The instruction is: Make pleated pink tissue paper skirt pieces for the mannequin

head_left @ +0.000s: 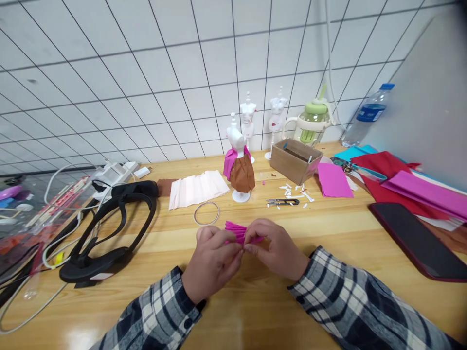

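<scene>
A pleated strip of magenta crepe paper (236, 229) is pinched between my two hands above the front of the table. My left hand (217, 257) closes on its left and lower part, and my right hand (275, 245) grips its right end; the fingertips nearly meet. Fingers cover much of the strip. Beyond them stands a small white doll mannequin (235, 133) dressed in a brown skirt (242, 174) with magenta paper behind it. A thin ring (206, 214) lies just past my left hand. Black thread snips (282, 201) rest among white scraps past my right hand.
Two bare mannequins (248, 114) stand near the wall beside a cardboard box (294, 160) and a green-lidded jug (315, 119). Pale crepe paper (199, 188) lies left of centre. A black headset strap (109, 233) and cables fill the left; a phone (419, 238) and coloured papers (430, 194) lie right.
</scene>
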The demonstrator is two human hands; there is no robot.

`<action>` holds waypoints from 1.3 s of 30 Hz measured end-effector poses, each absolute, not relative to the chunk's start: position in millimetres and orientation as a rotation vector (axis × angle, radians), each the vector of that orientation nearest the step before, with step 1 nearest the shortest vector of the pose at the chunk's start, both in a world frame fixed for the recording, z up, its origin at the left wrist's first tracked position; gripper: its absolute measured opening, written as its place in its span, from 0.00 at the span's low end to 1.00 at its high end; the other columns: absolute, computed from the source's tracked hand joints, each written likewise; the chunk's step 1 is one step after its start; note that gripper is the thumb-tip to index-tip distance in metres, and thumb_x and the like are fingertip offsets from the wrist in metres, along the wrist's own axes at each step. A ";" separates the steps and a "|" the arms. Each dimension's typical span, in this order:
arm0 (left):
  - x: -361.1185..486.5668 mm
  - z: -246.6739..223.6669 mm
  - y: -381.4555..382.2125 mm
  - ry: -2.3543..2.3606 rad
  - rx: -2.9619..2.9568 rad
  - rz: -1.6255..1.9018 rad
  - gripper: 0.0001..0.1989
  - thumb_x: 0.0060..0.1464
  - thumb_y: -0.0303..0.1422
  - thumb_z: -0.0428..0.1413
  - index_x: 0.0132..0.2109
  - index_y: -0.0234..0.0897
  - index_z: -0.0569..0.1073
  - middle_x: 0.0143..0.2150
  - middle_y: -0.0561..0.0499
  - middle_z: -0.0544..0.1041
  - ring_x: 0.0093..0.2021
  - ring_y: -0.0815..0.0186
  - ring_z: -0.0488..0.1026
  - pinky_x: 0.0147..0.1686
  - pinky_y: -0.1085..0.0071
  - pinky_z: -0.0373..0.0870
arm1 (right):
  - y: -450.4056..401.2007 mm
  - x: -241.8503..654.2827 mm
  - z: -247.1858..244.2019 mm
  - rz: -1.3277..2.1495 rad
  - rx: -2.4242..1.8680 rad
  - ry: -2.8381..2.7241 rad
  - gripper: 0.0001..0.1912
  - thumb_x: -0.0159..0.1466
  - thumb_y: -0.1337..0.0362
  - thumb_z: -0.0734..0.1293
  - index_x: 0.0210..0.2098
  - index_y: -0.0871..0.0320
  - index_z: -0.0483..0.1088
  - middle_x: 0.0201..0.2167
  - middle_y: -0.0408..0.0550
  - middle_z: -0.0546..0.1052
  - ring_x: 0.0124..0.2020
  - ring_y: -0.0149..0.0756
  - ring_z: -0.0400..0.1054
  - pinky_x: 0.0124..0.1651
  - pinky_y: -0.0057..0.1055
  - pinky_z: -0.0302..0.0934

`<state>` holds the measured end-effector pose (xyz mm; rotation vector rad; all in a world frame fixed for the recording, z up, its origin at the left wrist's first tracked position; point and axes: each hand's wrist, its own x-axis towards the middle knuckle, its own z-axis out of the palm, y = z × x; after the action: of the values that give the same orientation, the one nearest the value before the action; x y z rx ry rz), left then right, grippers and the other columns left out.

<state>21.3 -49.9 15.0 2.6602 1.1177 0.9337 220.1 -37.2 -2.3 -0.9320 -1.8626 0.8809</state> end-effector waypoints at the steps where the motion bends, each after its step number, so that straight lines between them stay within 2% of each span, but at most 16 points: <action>1: 20.8 14.8 -50.5 1.043 2.656 0.960 0.05 0.56 0.26 0.56 0.36 0.41 0.76 0.37 0.52 0.77 0.37 0.65 0.64 0.41 0.63 0.57 | -37.4 220.1 -1.3 0.951 -0.921 -1.832 0.05 0.60 0.64 0.71 0.29 0.57 0.73 0.31 0.45 0.75 0.35 0.34 0.68 0.39 0.32 0.61; 6: 17.3 12.2 -49.6 0.896 2.657 1.056 0.08 0.56 0.24 0.56 0.39 0.41 0.76 0.35 0.52 0.77 0.35 0.65 0.64 0.39 0.66 0.58 | -37.2 218.5 -2.9 1.106 -0.921 -1.697 0.09 0.57 0.57 0.73 0.29 0.56 0.78 0.30 0.46 0.75 0.29 0.32 0.67 0.31 0.28 0.61; 9: 14.7 8.9 -43.7 0.937 2.687 1.021 0.09 0.57 0.24 0.55 0.42 0.42 0.76 0.37 0.51 0.76 0.37 0.64 0.65 0.40 0.65 0.59 | -35.1 219.1 -6.1 1.024 -1.004 -1.640 0.07 0.59 0.59 0.72 0.30 0.55 0.78 0.29 0.45 0.75 0.29 0.32 0.67 0.30 0.28 0.61; 13: 10.8 2.2 -35.8 1.083 2.654 0.995 0.11 0.61 0.26 0.52 0.47 0.43 0.75 0.46 0.48 0.75 0.46 0.61 0.66 0.48 0.60 0.59 | -31.6 225.9 -6.9 0.838 -1.129 -1.539 0.06 0.62 0.63 0.68 0.37 0.56 0.76 0.31 0.45 0.75 0.26 0.30 0.66 0.26 0.26 0.60; 15: 9.7 -1.0 -35.0 1.145 2.581 0.940 0.13 0.64 0.31 0.50 0.52 0.45 0.73 0.53 0.46 0.71 0.52 0.58 0.64 0.52 0.56 0.58 | -31.9 228.6 -6.0 0.702 -1.129 -1.605 0.06 0.63 0.64 0.67 0.39 0.56 0.75 0.31 0.45 0.75 0.27 0.30 0.66 0.28 0.27 0.62; 18: 10.1 -3.4 -38.4 1.114 2.488 0.838 0.20 0.66 0.42 0.42 0.60 0.48 0.67 0.62 0.45 0.64 0.60 0.54 0.58 0.57 0.49 0.53 | -35.5 227.9 -5.2 0.466 -1.064 -1.830 0.06 0.64 0.64 0.67 0.40 0.54 0.76 0.33 0.45 0.77 0.34 0.34 0.69 0.39 0.31 0.64; 22: 13.1 -2.4 -45.4 1.048 2.417 0.825 0.26 0.66 0.49 0.35 0.63 0.51 0.64 0.65 0.45 0.60 0.63 0.51 0.55 0.60 0.45 0.48 | -39.7 223.8 -5.5 0.286 -1.069 -1.951 0.07 0.65 0.63 0.66 0.41 0.52 0.76 0.34 0.45 0.78 0.37 0.35 0.70 0.41 0.32 0.63; 34: 16.9 2.6 -50.0 1.035 2.453 0.804 0.28 0.65 0.51 0.35 0.62 0.48 0.66 0.65 0.44 0.62 0.62 0.51 0.57 0.59 0.46 0.51 | -42.8 224.7 -1.3 -0.043 -1.021 -2.129 0.07 0.67 0.64 0.64 0.40 0.53 0.76 0.32 0.46 0.77 0.32 0.35 0.67 0.36 0.32 0.60; 39: 17.6 2.3 -50.4 1.094 2.516 0.728 0.23 0.64 0.46 0.43 0.63 0.48 0.65 0.65 0.45 0.61 0.61 0.51 0.56 0.59 0.47 0.51 | -43.7 222.4 -2.6 0.177 -1.073 -2.027 0.07 0.65 0.64 0.65 0.38 0.54 0.76 0.31 0.45 0.76 0.33 0.33 0.68 0.35 0.30 0.60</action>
<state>17.6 -50.4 2.3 2.5158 1.0935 0.7279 222.4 -43.7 -2.6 -1.0731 -2.0274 0.1774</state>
